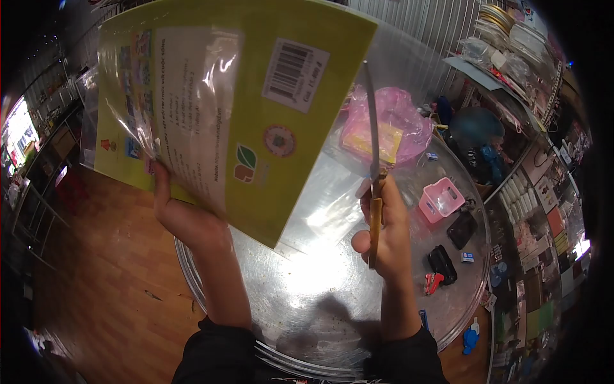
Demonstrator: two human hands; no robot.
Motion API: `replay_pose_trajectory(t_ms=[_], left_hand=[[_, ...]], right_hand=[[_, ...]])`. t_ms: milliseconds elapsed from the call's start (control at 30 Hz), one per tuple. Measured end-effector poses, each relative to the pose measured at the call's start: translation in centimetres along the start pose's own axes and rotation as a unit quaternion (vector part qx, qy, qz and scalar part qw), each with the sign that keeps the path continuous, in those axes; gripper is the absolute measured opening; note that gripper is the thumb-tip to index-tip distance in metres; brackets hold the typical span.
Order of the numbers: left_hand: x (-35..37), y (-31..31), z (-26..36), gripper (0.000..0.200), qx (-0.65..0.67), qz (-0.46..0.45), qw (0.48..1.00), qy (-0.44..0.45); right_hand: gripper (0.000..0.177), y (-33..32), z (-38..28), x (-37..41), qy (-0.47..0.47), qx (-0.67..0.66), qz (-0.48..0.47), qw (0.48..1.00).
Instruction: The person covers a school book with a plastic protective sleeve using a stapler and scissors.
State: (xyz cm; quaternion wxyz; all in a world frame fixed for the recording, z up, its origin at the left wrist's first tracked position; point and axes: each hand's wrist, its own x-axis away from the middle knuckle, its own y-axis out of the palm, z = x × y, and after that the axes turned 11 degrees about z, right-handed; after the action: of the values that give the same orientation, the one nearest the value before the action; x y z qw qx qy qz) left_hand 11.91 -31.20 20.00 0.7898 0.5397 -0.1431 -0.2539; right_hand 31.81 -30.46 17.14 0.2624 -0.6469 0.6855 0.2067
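Note:
My left hand grips a yellow-green book by its lower left part, holding it up and tilted above the table. A barcode label and a round sticker show on its back cover. Clear plastic film wraps the book and sticks out past its right edge. In my right hand is a pair of scissors with yellowish handles, fingers wrapped round them. The blades point upward beside the book's right edge, overlapping the film in this view.
The round metal table carries a pink plastic bag, a pink basket, a black case and a red stapler. Packed shelves stand at the right. Wooden flooring lies to the left.

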Motion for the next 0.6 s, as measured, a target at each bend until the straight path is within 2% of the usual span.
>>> replay_pose_trajectory(t_ms=[167,267,333,433,600], left_hand=[[0.38,0.14,-0.19,0.041,0.003,-0.010,1.000,-0.008],[0.60,0.18,-0.30,0.041,-0.017,-0.005,1.000,-0.006],[0.64,0.21,-0.40,0.040,-0.012,-0.004,1.000,-0.016],[0.58,0.02,-0.61,0.038,-0.012,-0.011,1.000,-0.013],[0.61,-0.69,-0.99,0.041,-0.032,-0.042,0.998,-0.040]], right_hand=[[0.078,-0.13,-0.14,0.14,0.003,-0.022,-0.006,1.000],[0.080,0.04,-0.54,0.28,0.031,-0.041,0.024,0.998],[0.079,0.23,-0.62,0.30,0.026,-0.082,0.053,0.995],[0.080,-0.25,0.20,0.36,-0.023,-0.055,0.055,0.997],[0.083,0.25,-0.19,0.37,-0.029,-0.046,0.082,0.995]])
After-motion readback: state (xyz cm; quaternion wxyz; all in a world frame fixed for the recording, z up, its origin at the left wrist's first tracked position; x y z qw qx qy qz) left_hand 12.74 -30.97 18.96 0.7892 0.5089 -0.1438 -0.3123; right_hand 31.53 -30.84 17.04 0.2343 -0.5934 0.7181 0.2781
